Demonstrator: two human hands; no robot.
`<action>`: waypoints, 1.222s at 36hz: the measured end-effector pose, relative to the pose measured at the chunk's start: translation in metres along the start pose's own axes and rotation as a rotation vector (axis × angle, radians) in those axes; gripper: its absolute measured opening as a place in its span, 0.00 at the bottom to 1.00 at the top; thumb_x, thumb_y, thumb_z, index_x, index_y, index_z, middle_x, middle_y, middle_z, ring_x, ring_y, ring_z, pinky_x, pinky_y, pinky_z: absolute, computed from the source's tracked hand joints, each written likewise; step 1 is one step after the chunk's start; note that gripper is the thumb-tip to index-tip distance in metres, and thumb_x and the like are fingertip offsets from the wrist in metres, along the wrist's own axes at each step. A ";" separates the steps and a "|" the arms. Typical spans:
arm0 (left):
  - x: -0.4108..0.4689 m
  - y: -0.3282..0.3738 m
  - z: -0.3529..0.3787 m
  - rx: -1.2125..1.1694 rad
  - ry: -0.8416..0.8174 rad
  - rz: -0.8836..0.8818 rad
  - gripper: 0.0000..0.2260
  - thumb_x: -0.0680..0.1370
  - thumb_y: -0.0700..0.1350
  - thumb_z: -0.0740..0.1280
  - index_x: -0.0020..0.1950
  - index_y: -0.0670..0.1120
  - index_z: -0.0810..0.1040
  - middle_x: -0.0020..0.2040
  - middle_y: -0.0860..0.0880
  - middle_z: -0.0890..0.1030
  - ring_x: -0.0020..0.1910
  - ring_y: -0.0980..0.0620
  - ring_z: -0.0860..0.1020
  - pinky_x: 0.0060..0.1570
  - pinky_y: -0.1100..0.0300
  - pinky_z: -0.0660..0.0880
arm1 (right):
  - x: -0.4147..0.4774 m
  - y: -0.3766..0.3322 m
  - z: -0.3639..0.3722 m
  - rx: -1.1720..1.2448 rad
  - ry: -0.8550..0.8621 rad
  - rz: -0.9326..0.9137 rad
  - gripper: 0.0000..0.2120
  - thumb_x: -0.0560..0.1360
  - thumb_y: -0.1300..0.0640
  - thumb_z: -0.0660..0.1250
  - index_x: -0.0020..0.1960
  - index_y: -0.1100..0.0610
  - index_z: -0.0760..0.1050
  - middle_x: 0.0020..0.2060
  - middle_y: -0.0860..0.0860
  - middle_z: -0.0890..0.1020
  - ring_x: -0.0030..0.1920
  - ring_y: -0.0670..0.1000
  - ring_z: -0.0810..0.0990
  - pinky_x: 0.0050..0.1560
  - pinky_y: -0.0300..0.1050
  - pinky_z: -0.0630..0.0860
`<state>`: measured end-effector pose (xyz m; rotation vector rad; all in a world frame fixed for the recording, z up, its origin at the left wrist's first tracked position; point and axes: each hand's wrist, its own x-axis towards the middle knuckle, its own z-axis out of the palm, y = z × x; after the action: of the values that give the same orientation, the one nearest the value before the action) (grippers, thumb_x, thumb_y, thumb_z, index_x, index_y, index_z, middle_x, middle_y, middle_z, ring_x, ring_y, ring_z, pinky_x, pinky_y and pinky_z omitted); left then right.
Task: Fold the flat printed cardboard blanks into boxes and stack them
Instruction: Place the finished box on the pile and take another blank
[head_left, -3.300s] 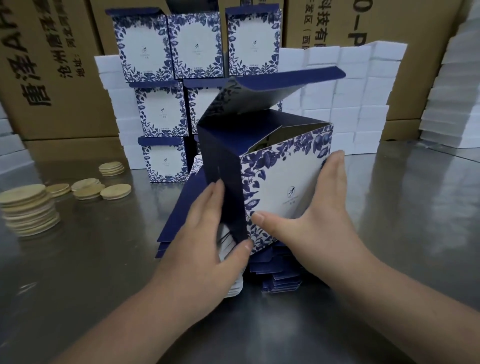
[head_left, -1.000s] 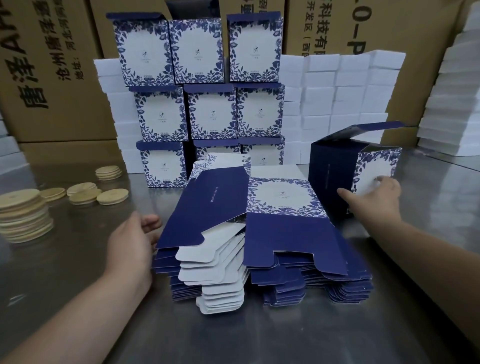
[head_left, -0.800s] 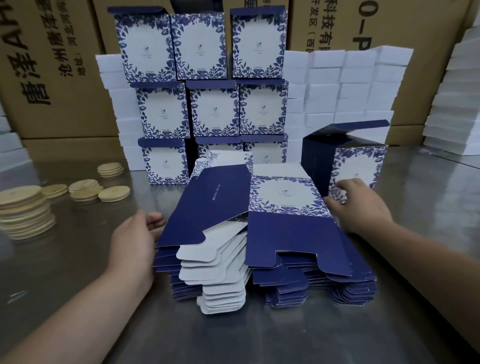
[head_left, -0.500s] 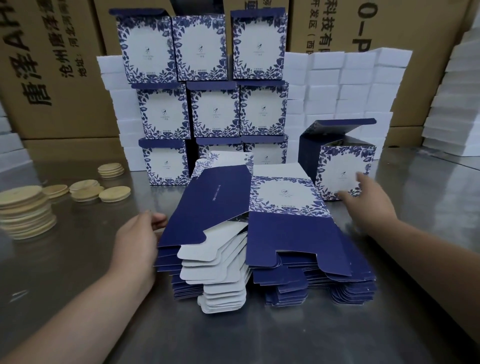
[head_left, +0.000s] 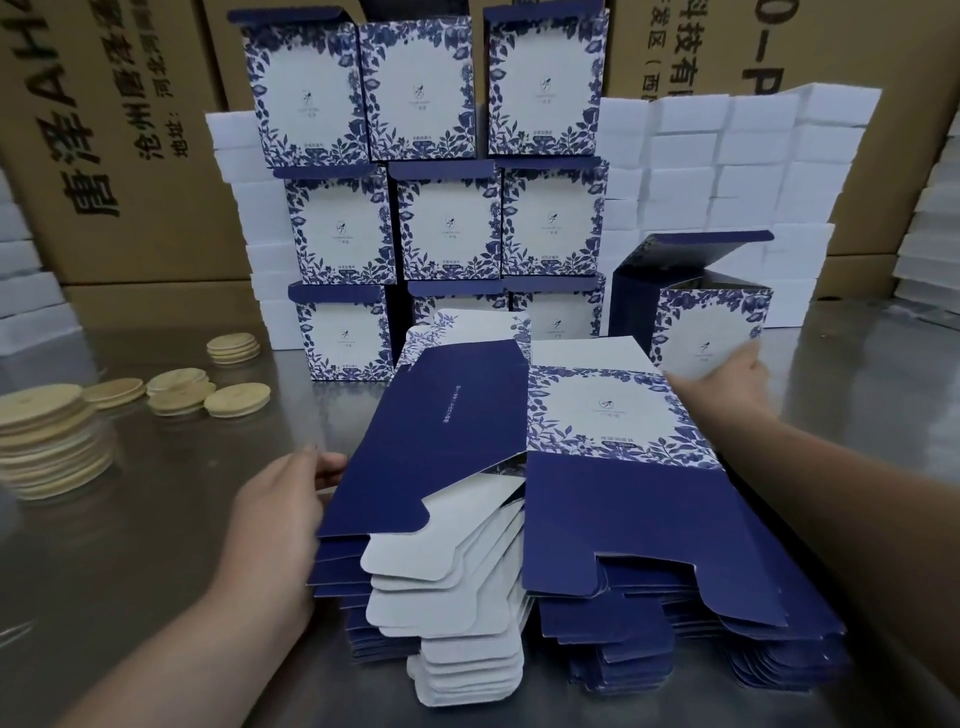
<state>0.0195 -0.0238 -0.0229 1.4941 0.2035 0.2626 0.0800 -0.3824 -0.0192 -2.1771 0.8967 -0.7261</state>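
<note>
Between the hands lies the pile of flat blanks (head_left: 566, 499), long axis running away from the person; the left hand (head_left: 275, 525) grips its left edge and is nearer, while the right hand (head_left: 727, 384), fingers spread, touches the folded box (head_left: 701, 322) beyond. Small print on blanks and boxes is unreadable; the brown cartons (head_left: 104, 130) behind bear large Chinese characters.

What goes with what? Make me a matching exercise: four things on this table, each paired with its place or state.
Things:
1. newly folded box
2. flat blanks
3. wooden discs
4. left hand

Places or states:
A. stacked at the table's left edge
B. piled in the middle, unfolded
C. standing right of the stacked boxes, lid flap up
D. at the pile's left side

Pairs: 1-C, 2-B, 3-A, 4-D
</note>
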 end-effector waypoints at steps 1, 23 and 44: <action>0.001 0.000 0.000 0.003 -0.002 0.000 0.14 0.81 0.44 0.57 0.40 0.43 0.78 0.39 0.47 0.80 0.35 0.50 0.76 0.33 0.57 0.68 | 0.003 -0.002 0.002 -0.006 -0.001 -0.001 0.54 0.68 0.39 0.71 0.77 0.59 0.41 0.73 0.58 0.59 0.70 0.61 0.63 0.68 0.59 0.62; -0.003 0.003 0.003 0.015 -0.005 -0.027 0.17 0.81 0.45 0.57 0.37 0.43 0.79 0.26 0.52 0.80 0.29 0.50 0.75 0.30 0.58 0.68 | 0.021 -0.035 0.014 0.001 -0.516 -0.220 0.17 0.81 0.65 0.57 0.69 0.61 0.69 0.64 0.62 0.74 0.64 0.61 0.73 0.57 0.46 0.69; -0.001 -0.001 0.002 0.044 -0.017 0.019 0.18 0.81 0.45 0.58 0.34 0.42 0.78 0.25 0.51 0.80 0.21 0.58 0.75 0.23 0.65 0.69 | 0.051 -0.042 0.016 -0.176 -0.198 -0.239 0.13 0.78 0.60 0.60 0.60 0.58 0.75 0.51 0.52 0.76 0.60 0.53 0.75 0.55 0.41 0.71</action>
<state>0.0192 -0.0263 -0.0233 1.5418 0.1827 0.2622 0.1388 -0.3924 0.0140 -2.4917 0.6253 -0.5461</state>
